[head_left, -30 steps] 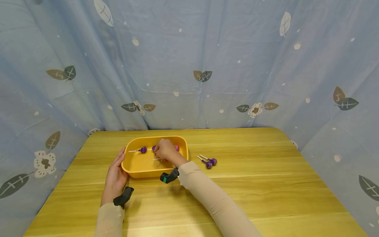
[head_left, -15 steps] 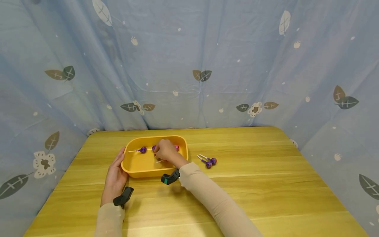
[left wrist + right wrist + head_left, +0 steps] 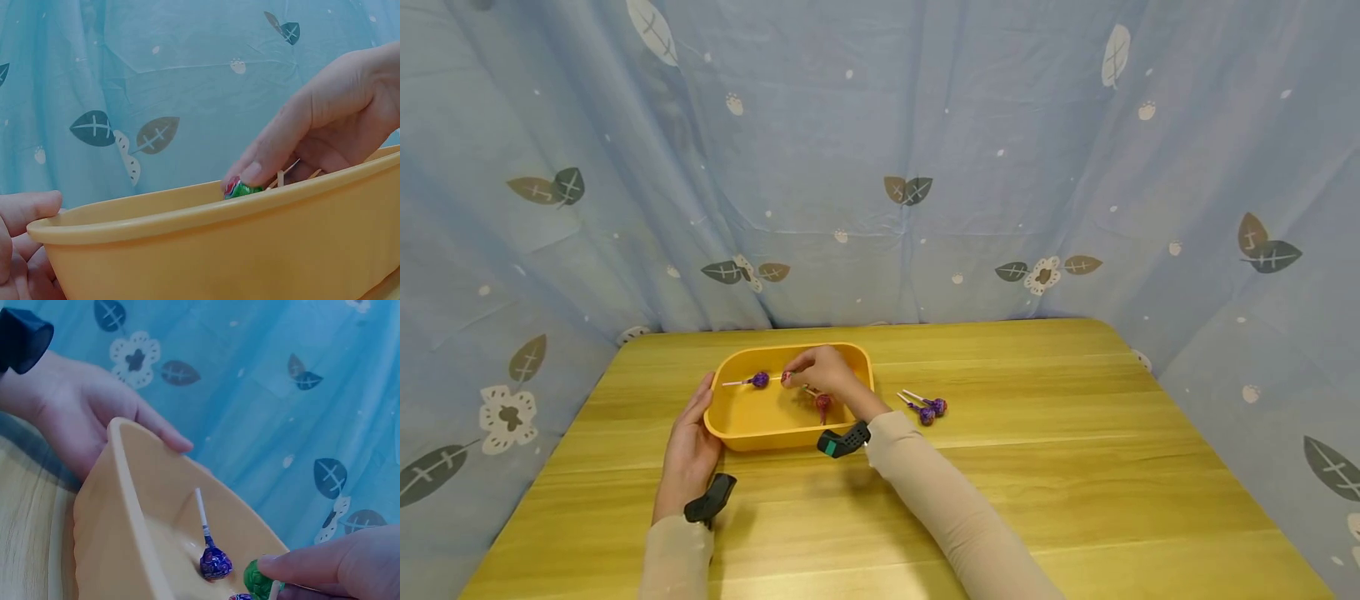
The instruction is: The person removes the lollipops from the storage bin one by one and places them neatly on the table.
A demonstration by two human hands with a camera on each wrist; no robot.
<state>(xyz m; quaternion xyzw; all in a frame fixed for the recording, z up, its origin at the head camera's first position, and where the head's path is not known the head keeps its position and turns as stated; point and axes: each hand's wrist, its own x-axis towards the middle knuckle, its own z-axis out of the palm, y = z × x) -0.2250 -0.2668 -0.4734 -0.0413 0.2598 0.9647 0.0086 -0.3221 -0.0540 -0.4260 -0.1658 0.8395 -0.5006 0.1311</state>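
1. The right hand (image 3: 823, 372) has lifted a little inside the yellow tray (image 3: 730, 423). Before, it was low on the tray floor.
2. Its fingers now pinch a bunch of lollipops (image 3: 822, 403); a red one hangs below the hand.
3. One purple lollipop (image 3: 760, 380) lies alone in the tray, as before.
4. The left hand (image 3: 691, 450) has stayed flat against the tray's side, fingers straight.
5. Two more purple lollipops (image 3: 928, 408) wait on the table (image 3: 1075, 433), just right of the tray.

- Head view: from above, facing forward and down, far back; yellow tray (image 3: 741, 425) left of frame centre.
- Left wrist view: low, close against tray wall (image 3: 206, 250), filling the lower frame.
- Right wrist view: close, looking along the same tray (image 3: 125, 506), lower left.
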